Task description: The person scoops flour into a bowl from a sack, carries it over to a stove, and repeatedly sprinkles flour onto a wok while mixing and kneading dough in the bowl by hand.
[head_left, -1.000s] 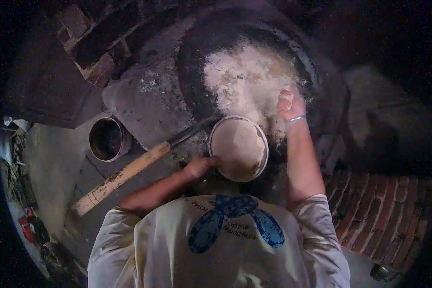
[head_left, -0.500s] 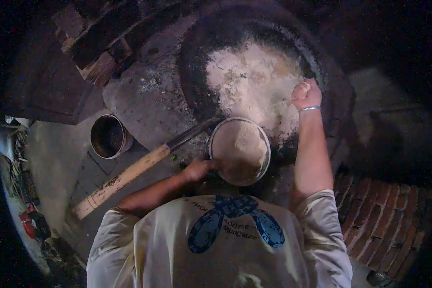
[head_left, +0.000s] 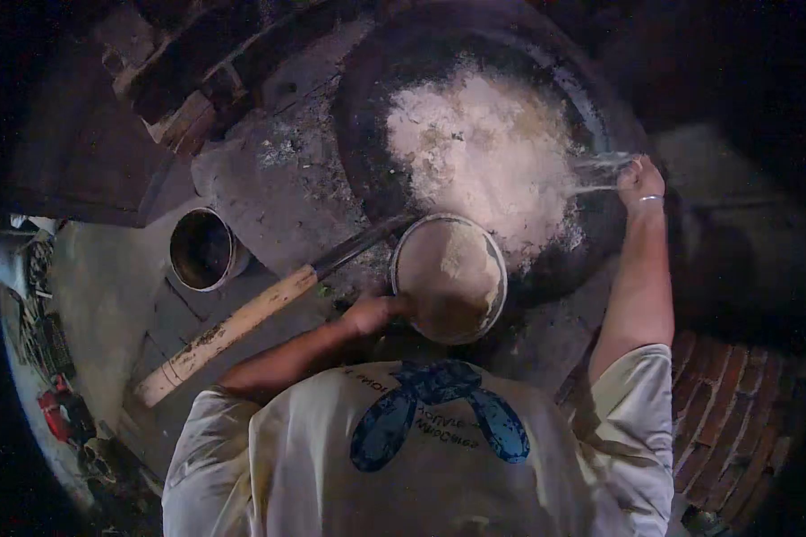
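Before me is a large round dark pan (head_left: 376, 179), a heap of pale powder (head_left: 493, 152) spread across its middle. A round bucket (head_left: 402, 309) with more pale powder inside stands at the pan's near edge, close to my chest. My left hand (head_left: 376, 315) grips the bucket's left side, fingers partly hidden by shadow and the rim. Over the pan's right edge, my right hand (head_left: 640, 179), with a bracelet at the wrist, is curled. Pale streaks of powder trail leftward from its fingers to the heap.
A long wooden handle (head_left: 233, 336) with a dark metal end slants from lower left to the pan's edge. A dark-insided bucket (head_left: 203, 251) stands on the left floor. Bricks (head_left: 725, 421) lie at lower right; stacked blocks (head_left: 188, 121) stand at upper left.
My right hand has moved right, from over the powder heap to the pan's right edge, and pale streaks now trail from it. My left hand and the bucket have hardly moved.
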### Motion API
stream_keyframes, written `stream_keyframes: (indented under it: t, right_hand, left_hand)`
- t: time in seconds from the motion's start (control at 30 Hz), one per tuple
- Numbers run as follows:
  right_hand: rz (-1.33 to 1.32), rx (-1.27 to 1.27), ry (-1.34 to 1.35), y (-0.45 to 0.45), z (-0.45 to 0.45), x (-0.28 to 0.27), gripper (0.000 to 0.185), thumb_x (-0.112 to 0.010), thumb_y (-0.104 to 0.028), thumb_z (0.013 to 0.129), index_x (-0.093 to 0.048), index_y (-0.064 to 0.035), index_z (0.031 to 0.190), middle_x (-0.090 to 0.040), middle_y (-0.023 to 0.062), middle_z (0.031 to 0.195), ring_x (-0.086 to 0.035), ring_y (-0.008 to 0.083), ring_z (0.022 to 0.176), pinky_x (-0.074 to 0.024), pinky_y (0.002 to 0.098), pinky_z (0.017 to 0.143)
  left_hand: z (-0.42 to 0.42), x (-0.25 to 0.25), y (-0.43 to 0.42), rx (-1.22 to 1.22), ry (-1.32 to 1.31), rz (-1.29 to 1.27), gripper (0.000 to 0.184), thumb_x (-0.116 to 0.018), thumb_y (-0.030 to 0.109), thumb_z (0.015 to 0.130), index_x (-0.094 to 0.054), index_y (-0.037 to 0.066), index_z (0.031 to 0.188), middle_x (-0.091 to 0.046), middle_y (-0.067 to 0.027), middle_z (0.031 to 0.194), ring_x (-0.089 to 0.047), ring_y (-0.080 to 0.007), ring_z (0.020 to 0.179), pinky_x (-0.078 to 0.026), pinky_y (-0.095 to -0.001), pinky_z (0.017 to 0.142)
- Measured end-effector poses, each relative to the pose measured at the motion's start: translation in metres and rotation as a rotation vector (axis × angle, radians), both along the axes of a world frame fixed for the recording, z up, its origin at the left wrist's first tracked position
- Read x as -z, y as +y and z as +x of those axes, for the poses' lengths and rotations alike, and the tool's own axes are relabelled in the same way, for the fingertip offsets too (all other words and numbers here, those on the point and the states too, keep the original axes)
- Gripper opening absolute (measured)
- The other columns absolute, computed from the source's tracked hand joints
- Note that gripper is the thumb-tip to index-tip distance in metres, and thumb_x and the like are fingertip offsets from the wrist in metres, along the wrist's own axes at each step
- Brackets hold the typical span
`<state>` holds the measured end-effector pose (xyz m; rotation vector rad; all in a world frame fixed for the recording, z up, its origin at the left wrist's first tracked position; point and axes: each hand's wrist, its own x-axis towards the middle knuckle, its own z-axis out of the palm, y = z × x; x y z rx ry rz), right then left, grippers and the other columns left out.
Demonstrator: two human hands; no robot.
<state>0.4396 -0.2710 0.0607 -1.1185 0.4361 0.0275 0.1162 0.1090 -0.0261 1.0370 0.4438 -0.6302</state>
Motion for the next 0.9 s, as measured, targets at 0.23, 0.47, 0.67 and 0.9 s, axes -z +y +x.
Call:
stream_keyframes:
  t: [0.23, 0.47, 0.67, 0.9]
  right_hand:
    - [-0.312, -0.199, -0.336, -0.076, -0.029, 0.016, 0.023, -0.05, -0.014, 0.075, -0.044, -0.003, 0.094, -0.05, 0.0043, 0.091, -0.048, 0.0142, 0.085, -0.0421, 0.0279, 0.071]
    - [-0.859, -0.366, 0.017, 0.037, -0.132, 0.014, 0.029, -0.05, -0.015, 0.076, -0.047, -0.0047, 0.103, -0.051, 0.0048, 0.092, -0.049, 0.0135, 0.083, -0.0394, 0.0235, 0.071]
    - [-1.193, -0.895, -0.369, 0.157, -0.261, 0.084, 0.038, -0.057, -0.02, 0.067, -0.05, 0.003, 0.097, -0.057, 0.0106, 0.078, -0.055, 0.0195, 0.072, -0.0442, 0.029, 0.062]
    - [-1.405, -1.316, 0.044, 0.254, -0.331, 0.109, 0.065, -0.059, -0.033, 0.063, -0.036, 0.0072, 0.109, -0.048, 0.0256, 0.1, -0.047, 0.0284, 0.095, -0.035, 0.034, 0.084]
  left_hand:
    - [-0.012, 0.007, -0.014, 0.068, -0.228, 0.036, 0.014, -0.054, 0.004, 0.064, -0.056, -0.003, 0.076, -0.058, -0.0095, 0.072, -0.054, -0.0168, 0.067, -0.042, -0.0268, 0.063]
    - [-0.022, 0.019, -0.022, 0.107, -0.277, 0.117, 0.019, -0.053, 0.007, 0.064, -0.053, -0.002, 0.08, -0.055, -0.0076, 0.067, -0.051, -0.0145, 0.058, -0.041, -0.0254, 0.052]
    - [-0.036, -0.012, -0.008, -0.009, -0.122, -0.021, 0.026, -0.053, 0.011, 0.066, -0.05, -0.002, 0.088, -0.054, -0.0093, 0.074, -0.052, -0.0176, 0.059, -0.042, -0.0276, 0.05]
    - [-0.062, 0.013, 0.034, -0.005, -0.049, 0.016, 0.03, -0.053, 0.01, 0.064, -0.05, -0.004, 0.091, -0.055, -0.014, 0.081, -0.055, -0.0225, 0.072, -0.046, -0.0319, 0.061]
